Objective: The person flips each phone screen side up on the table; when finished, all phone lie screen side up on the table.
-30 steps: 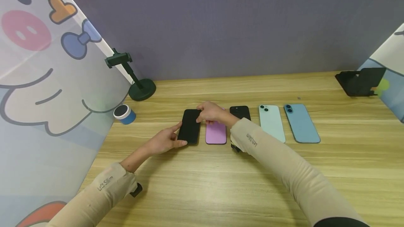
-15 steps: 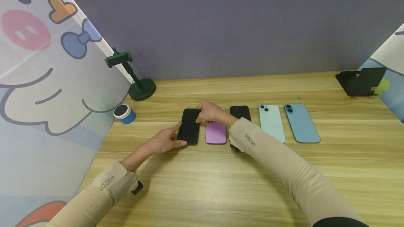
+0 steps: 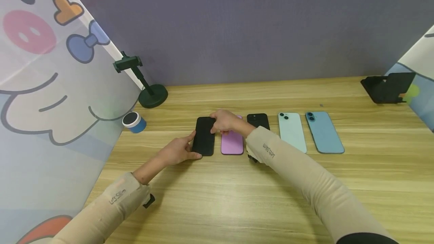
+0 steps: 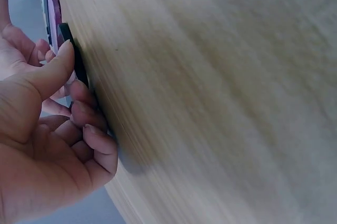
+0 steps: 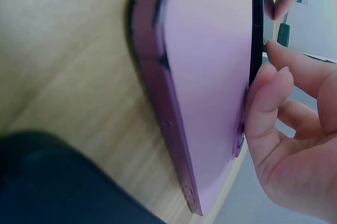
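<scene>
1. While the left hand (image 3: 178, 151) grasps the black phone (image 3: 204, 138) by its left edge in the head view, the right hand (image 3: 224, 121) pinches its right edge near the far corner. This phone lies leftmost of five on the tabletop (image 3: 210, 202). The left sleeve (image 3: 113, 202) and right sleeve (image 3: 298, 172) both carry printed lettering, seemingly "Lets Slim".
2. In the left wrist view, the thumb and curled fingers clasp the black phone's rim, with the pink phone (image 4: 53, 5) beyond.
3. In the right wrist view, the fingers curl at the black rim, just beside the pink phone.
</scene>
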Demonstrator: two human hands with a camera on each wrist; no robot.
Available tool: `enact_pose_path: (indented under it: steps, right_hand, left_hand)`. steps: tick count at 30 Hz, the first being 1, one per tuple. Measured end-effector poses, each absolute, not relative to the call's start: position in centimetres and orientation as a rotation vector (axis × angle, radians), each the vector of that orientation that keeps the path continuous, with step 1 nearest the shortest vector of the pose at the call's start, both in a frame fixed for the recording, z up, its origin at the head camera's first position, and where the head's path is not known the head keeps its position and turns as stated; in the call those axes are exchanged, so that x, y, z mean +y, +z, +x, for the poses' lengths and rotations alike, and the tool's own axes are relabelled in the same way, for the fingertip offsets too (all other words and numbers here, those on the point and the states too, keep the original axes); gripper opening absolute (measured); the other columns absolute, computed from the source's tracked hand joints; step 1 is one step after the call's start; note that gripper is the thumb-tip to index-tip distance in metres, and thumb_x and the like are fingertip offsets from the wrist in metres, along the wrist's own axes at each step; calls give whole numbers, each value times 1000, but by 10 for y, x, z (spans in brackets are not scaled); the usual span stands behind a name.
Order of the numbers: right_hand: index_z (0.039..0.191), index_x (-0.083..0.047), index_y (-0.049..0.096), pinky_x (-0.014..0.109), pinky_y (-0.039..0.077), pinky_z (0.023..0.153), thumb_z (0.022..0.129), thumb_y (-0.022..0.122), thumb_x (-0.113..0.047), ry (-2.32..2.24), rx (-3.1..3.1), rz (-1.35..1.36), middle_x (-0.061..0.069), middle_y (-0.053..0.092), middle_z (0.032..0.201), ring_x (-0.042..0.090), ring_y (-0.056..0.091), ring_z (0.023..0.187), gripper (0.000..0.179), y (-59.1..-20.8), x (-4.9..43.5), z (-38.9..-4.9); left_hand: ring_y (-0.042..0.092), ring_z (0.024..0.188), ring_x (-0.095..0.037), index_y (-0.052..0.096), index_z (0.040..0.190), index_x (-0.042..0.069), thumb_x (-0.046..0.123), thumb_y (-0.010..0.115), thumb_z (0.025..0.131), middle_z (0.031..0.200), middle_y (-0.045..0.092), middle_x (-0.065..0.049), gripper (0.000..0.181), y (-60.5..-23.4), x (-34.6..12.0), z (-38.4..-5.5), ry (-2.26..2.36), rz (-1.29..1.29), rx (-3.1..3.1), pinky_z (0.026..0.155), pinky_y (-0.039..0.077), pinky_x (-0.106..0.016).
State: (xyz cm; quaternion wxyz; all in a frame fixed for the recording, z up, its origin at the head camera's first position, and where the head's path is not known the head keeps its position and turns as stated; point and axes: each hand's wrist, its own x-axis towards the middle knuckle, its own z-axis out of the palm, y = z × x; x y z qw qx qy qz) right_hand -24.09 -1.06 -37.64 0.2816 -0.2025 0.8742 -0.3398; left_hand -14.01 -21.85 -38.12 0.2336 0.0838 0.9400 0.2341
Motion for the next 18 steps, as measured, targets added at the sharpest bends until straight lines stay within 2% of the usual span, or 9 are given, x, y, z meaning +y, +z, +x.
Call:
enact_pose_path:
  steps: [3,8,13,18]
  right_hand:
    - [155,-10,39,23,50,48,89,76,-16,-848,2370,-575,10,74,105,10,55,48,75,-375,-12,-242]
    - [155,-13,40,23,49,48,90,75,-17,-813,2382,-596,11,75,102,9,53,48,74,-375,-12,-242]
    - [153,-14,43,24,51,50,90,75,-18,-818,2391,-624,7,72,89,10,55,49,71,-376,-10,-243]
    - [152,-15,45,25,51,52,90,75,-18,-832,2391,-639,7,70,92,10,56,51,69,-376,-7,-243]
  left_hand:
    - [40,57,-11,18,160,6,42,77,87,67,58,1,100,-381,-218,-139,616,229,2607,57,34,-27]
    - [38,54,-9,20,160,6,45,77,86,63,55,3,101,-381,-218,-137,590,238,2642,54,32,-25]
    - [38,53,-9,21,159,6,46,77,86,63,55,3,101,-383,-219,-137,569,245,2661,53,31,-24]
    - [40,54,-10,23,159,6,45,77,86,64,56,2,100,-384,-219,-137,580,243,2665,54,33,-25]
